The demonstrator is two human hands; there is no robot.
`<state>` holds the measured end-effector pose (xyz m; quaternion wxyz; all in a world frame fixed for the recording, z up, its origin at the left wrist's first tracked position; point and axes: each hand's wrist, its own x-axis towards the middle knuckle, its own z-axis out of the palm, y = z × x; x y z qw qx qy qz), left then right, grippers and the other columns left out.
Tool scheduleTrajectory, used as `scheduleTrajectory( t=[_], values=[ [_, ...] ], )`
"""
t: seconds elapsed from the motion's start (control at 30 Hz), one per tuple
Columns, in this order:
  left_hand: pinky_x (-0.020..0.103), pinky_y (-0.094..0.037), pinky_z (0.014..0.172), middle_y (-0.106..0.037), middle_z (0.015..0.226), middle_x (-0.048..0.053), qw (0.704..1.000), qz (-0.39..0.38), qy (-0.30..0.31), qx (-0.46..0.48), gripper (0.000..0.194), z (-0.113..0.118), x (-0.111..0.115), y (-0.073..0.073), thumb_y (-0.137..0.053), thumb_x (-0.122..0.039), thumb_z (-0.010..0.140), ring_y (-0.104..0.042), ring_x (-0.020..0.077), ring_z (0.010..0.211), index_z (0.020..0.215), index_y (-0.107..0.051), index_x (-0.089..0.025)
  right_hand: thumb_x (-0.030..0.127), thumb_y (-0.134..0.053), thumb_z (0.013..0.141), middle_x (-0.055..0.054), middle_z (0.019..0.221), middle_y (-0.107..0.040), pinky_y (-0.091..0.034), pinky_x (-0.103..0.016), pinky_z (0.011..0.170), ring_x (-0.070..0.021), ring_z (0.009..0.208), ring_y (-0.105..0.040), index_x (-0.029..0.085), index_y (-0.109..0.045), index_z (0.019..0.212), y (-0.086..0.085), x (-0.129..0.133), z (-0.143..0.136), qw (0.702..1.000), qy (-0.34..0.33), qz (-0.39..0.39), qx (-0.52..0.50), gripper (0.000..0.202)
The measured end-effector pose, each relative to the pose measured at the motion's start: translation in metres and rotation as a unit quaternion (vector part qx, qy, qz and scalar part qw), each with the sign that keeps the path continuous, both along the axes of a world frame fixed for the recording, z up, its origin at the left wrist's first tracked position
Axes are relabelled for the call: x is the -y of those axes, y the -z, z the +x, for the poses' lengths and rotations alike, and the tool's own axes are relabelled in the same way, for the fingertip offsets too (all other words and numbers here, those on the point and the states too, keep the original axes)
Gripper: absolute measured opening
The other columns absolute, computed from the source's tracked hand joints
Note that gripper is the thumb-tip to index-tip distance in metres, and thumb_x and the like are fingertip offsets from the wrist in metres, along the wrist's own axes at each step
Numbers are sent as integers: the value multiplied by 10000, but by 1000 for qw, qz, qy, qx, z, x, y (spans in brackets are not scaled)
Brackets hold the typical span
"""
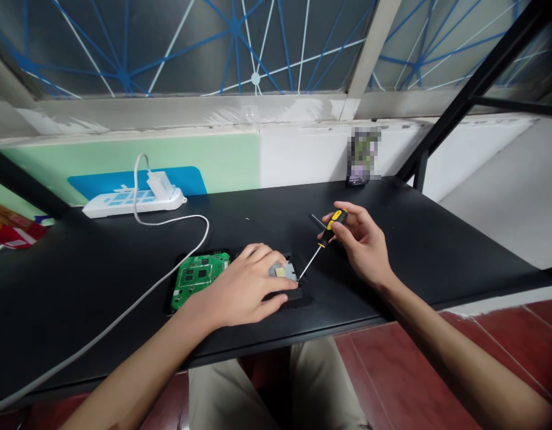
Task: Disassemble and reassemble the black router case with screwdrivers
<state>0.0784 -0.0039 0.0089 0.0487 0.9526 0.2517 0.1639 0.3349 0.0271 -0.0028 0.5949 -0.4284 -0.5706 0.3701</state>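
In the head view, the right hand's (364, 248) grip is clamped on a yellow-and-black screwdriver (333, 226), tip at a dark casing (294, 295) on the tabletop (414, 251). The left hand (247, 289) lies over the casing, grip apart. Markings on the green circuit board (198, 276) and red packet (14, 230) are illegibly small.

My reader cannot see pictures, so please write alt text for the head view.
The right hand holds a screwdriver with its tip at a black casing, on which the left hand rests. A green circuit board and, farther back, a power strip are on the table.
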Motion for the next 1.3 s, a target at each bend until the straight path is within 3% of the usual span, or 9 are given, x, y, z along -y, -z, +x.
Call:
scheduleTrajectory(
  t=[0.17, 0.5, 0.7, 0.87, 1.0, 1.1, 1.2, 1.3],
  values=[
    [482, -394, 1024, -596, 1164, 96, 1000, 4, 1, -3, 217, 1, -1, 0, -602, -302, 980, -511, 290, 1127, 1147, -740, -287, 348, -704, 880, -13, 1005, -703, -627, -366, 732, -152, 703, -707, 299, -581, 1188, 0, 4, -3, 997, -23, 75, 1, 336],
    [454, -399, 1022, -581, 1177, 75, 1000, -13, -11, 18, 179, 1, -2, 9, -618, -245, 980, -487, 278, 1134, 1107, -736, -289, 257, -674, 908, -42, 1046, -704, -641, -354, 677, -164, 733, -722, 295, -587, 1249, -6, 6, -6, 983, -61, 170, 36, 354],
    [443, -407, 1019, -579, 1185, 75, 999, -31, -14, 32, 164, 0, -3, 9, -639, -249, 973, -485, 278, 1152, 1096, -739, -289, 170, -603, 934, -69, 1121, -702, -620, -333, 662, -153, 745, -726, 284, -560, 1298, -14, 6, -18, 964, -133, 225, 54, 383],
    [444, -416, 1025, -578, 1209, 68, 998, -42, -25, 27, 143, 0, -2, 7, -671, -250, 952, -495, 273, 1167, 1087, -713, -274, 106, -670, 856, -49, 1075, -632, -603, -301, 593, -136, 724, -701, 277, -637, 1205, -17, -2, -37, 945, -131, 296, 42, 389],
    [477, -438, 1029, -571, 1259, 101, 994, -50, -91, 30, 388, -1, -4, 8, -754, -339, 867, -503, 304, 1191, 1210, -616, -221, 66, -700, 808, -53, 1010, -670, -624, -302, 603, -166, 795, -705, 272, -657, 1211, -14, -2, -49, 938, -95, 330, 52, 455],
    [557, -361, 1114, -566, 1307, 134, 990, -46, -135, 14, 623, -2, -6, 11, -764, -467, 827, -504, 340, 1221, 1330, -533, -180, 35, -655, 819, -68, 1035, -720, -652, -347, 670, -186, 837, -728, 258, -619, 1290, -8, 3, -54, 929, -120, 345, 65, 523],
    [578, -224, 1200, -574, 1319, 138, 988, -42, -149, -7, 677, -2, -7, 12, -734, -533, 837, -504, 343, 1257, 1358, -513, -162, 5, -634, 813, -83, 1083, -737, -658, -368, 698, -189, 829, -748, 236, -593, 1319, -3, 7, -56, 924, -145, 351, 54, 558],
    [564, -206, 1213, -596, 1291, 124, 987, -49, -153, -20, 671, -2, -7, 11, -714, -559, 850, -512, 333, 1263, 1361, -520, -169, 10, -634, 826, -78, 1104, -734, -654, -344, 680, -175, 808, -751, 234, -590, 1309, 0, 9, -55, 933, -136, 331, 31, 534]
  ],
)
